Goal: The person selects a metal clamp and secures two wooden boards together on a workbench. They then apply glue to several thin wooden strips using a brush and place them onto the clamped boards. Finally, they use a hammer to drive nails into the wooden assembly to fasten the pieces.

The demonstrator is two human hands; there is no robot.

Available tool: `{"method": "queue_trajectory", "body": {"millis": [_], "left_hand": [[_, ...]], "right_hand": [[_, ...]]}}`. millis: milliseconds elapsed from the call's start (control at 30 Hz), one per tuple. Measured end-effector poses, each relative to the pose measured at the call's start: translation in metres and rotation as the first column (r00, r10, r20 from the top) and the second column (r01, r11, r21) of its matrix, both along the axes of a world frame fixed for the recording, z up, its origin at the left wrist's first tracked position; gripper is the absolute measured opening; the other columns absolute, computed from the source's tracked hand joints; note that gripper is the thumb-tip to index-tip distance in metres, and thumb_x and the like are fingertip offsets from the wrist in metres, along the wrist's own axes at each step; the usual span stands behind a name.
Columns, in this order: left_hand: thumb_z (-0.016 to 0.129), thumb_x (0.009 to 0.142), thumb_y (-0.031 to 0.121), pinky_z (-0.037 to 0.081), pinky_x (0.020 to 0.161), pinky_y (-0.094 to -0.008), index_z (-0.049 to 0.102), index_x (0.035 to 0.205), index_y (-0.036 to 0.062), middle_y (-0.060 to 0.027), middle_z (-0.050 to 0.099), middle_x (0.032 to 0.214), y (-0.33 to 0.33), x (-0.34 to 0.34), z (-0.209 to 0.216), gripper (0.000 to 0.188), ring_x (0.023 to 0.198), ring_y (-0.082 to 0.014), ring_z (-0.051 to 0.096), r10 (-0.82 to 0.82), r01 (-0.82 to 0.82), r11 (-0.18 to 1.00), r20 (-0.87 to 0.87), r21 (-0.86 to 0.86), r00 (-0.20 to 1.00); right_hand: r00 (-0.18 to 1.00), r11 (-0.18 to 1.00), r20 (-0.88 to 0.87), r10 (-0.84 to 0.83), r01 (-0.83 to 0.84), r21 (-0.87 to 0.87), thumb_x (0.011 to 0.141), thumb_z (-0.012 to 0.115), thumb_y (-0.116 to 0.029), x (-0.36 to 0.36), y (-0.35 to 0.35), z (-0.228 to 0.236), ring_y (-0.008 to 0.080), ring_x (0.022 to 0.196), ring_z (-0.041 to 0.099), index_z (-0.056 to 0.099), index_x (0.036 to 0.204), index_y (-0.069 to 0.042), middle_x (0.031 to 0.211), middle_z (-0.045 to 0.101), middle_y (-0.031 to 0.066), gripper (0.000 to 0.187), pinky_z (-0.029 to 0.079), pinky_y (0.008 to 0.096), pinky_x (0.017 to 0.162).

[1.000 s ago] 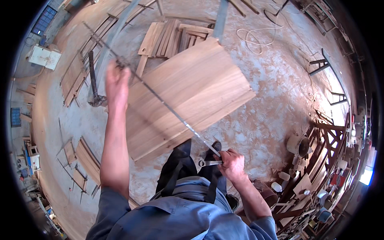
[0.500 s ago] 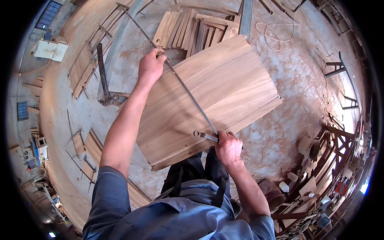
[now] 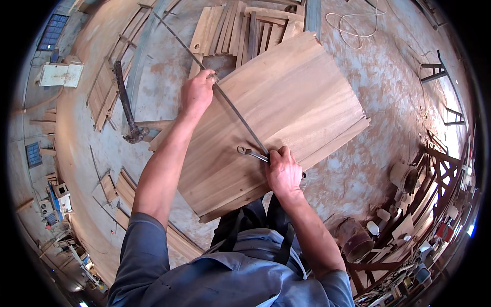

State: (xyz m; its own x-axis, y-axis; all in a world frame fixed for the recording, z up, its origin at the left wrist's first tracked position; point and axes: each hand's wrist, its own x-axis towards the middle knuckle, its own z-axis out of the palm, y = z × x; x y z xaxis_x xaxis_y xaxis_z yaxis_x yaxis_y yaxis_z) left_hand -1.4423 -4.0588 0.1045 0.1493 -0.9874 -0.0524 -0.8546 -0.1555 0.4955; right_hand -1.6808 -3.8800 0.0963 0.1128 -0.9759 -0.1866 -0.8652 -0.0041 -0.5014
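A long metal bar clamp [image 3: 238, 115] crosses a wide wooden panel [image 3: 302, 97] slantwise, its far end sticking out past the panel's upper left edge. My left hand [image 3: 197, 94] is closed round the clamp at the panel's far edge; the part under the fingers is mostly hidden. Over the panel's near edge, my right hand [image 3: 285, 173] grips the clamp's near end. A ring wrench [image 3: 248, 152] juts out leftward from that same hand, its ring end above the boards. Whether the clamp's jaws touch the panel cannot be made out.
A hammer [image 3: 124, 100] with a dark handle lies left of the panel. Stacked boards [image 3: 230, 30] are beyond it, beside a blue-grey beam [image 3: 312, 20]. At right are a bucket [image 3: 404, 176], another bucket [image 3: 354, 239] and piled timber. A pale cord [image 3: 353, 30] curls on the floor.
My right hand has moved up and left over the panel's near edge, bringing the wrench and the clamp's near end along. My left hand has shifted slightly down and right.
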Motion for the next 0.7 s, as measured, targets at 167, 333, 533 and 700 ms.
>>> {"method": "queue_trajectory", "body": {"millis": [167, 333, 533, 700], "left_hand": [[0.059, 0.088, 0.024, 0.052, 0.079, -0.043, 0.068, 0.108, 0.0159, -0.0155, 0.069, 0.094, -0.009, 0.013, -0.026, 0.023, 0.09, -0.0352, 0.066, -0.072, 0.079, 0.995, 0.11, -0.059, 0.991], [0.056, 0.09, 0.027, 0.052, 0.079, -0.0389, 0.067, 0.114, 0.0174, -0.0135, 0.07, 0.097, -0.013, 0.032, -0.041, 0.028, 0.087, -0.03, 0.068, 0.016, -0.016, 1.0, 0.005, 0.002, 1.0], [0.061, 0.092, 0.023, 0.052, 0.067, -0.0269, 0.063, 0.12, 0.0078, -0.0055, 0.067, 0.101, -0.014, 0.017, -0.02, 0.032, 0.084, -0.0108, 0.062, 0.083, -0.052, 0.984, -0.18, 0.172, 0.98], [0.06, 0.093, 0.022, 0.049, 0.074, -0.0266, 0.06, 0.126, 0.0094, -0.0069, 0.064, 0.118, -0.015, 0.018, -0.012, 0.035, 0.099, -0.0132, 0.061, 0.061, -0.011, 0.965, -0.184, 0.261, 0.981]], "right_hand": [[0.964, 0.993, 0.243, -0.112, 0.118, -0.009, 0.078, 0.065, -0.011, -0.029, 0.009, 0.01, 0.032, 0.075, 0.064, 0.058, 0.088, -0.007, 0.082, 0.061, 0.013, 0.013, 0.054, 0.0418, 0.061], [0.933, 0.977, 0.293, -0.208, 0.183, 0.109, 0.081, 0.064, -0.01, -0.124, 0.07, 0.036, 0.0344, 0.078, 0.064, 0.063, 0.099, -0.004, 0.086, 0.066, 0.0148, 0.018, 0.053, 0.0413, 0.069], [0.983, 0.986, 0.159, -0.095, 0.072, 0.148, 0.082, 0.063, -0.011, -0.154, 0.151, 0.03, 0.0324, 0.094, 0.062, 0.064, 0.105, -0.003, 0.104, 0.066, 0.0137, 0.024, 0.053, 0.0398, 0.075], [0.91, 0.941, 0.258, -0.324, 0.281, 0.188, 0.08, 0.062, -0.005, -0.178, 0.167, 0.03, 0.0328, 0.089, 0.066, 0.064, 0.11, -0.002, 0.098, 0.068, 0.0165, 0.03, 0.054, 0.0378, 0.079]]}}
